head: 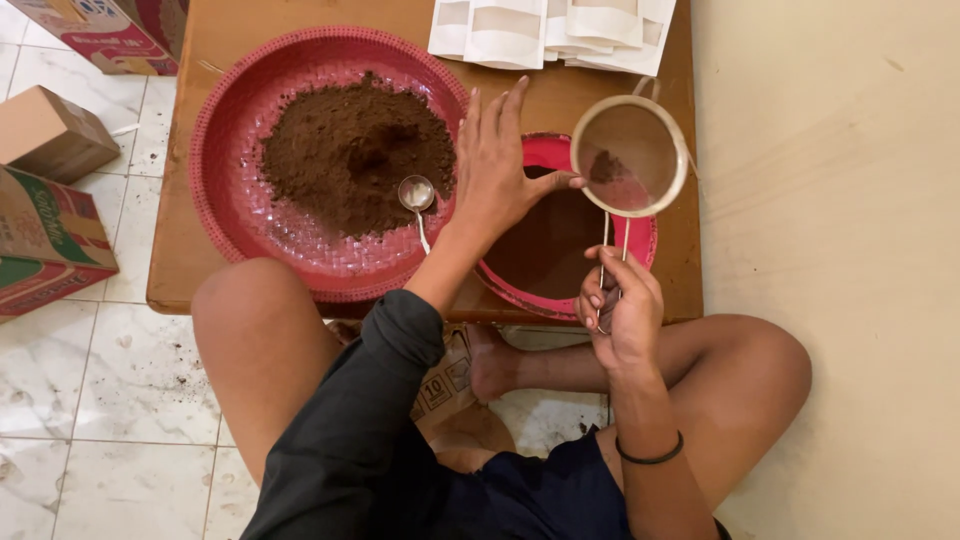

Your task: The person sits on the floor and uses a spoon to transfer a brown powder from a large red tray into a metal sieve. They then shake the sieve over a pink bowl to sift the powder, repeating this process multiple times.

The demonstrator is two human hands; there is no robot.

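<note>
Here, right hand (620,310) gripping sieve (630,155), left hand (495,165) open

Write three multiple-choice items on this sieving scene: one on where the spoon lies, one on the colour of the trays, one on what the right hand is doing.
1. Where does the metal spoon lie?
A. In the large tray, at the edge of the brown powder
B. Inside the sieve
C. On the floor tiles

2. What colour are the large tray and the smaller tray?
A. Blue
B. Red-pink
C. White

3. What is the right hand doing?
A. Resting flat on a knee
B. Lifting a cardboard box
C. Gripping the wire handle of the sieve

Answers:
1. A, the spoon's bowl sits against the powder heap inside the large tray.
2. B, both rims show red-pink.
3. C, the fingers are closed round the handle while the left hand touches the sieve's rim with its thumb, over the smaller tray.
</note>
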